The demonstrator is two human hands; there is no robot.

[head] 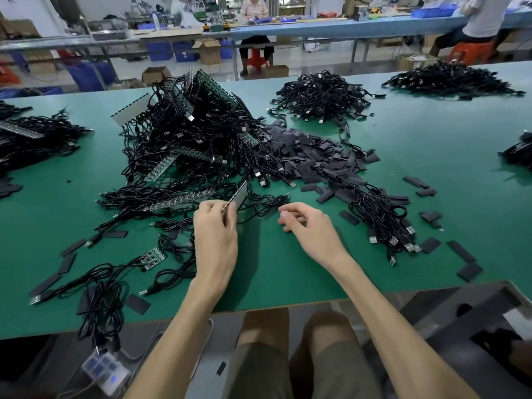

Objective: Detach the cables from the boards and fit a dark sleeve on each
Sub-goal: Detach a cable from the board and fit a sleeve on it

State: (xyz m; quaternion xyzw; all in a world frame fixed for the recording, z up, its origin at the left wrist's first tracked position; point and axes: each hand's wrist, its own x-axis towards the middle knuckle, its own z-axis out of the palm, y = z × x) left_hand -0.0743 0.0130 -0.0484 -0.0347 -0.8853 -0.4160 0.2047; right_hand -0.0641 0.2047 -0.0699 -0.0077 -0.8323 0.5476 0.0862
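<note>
At the centre of the frame, we see the left hand point(216, 231) gripping the near end of a narrow board point(239, 194), fingers curled round it. The board is held on edge and slants up and to the right. The right hand point(312, 227) hovers just beside it, its fingers loosely curled and its thumb tip at a coiled black cable point(269, 205) that lies between the two hands. We cannot tell whether this hand pinches the cable or only touches it.

Both hands work over a green table point(288, 269). Just above the left hand rises a large heap of cables and boards point(195, 133), tangled together. To its right, touching it, spreads a pile of dark sleeves point(311, 156), with loose ones scattered towards the right edge. Right of the right hand lies a bundle of cables point(383, 220), their plugs pointing to the lower right. A small board point(154, 257) with cables attached lies at the lower left. Further cable piles sit at the upper centre point(322, 96) and the upper right point(452, 79). A power strip point(103, 370) lies below the table edge at the lower left.
</note>
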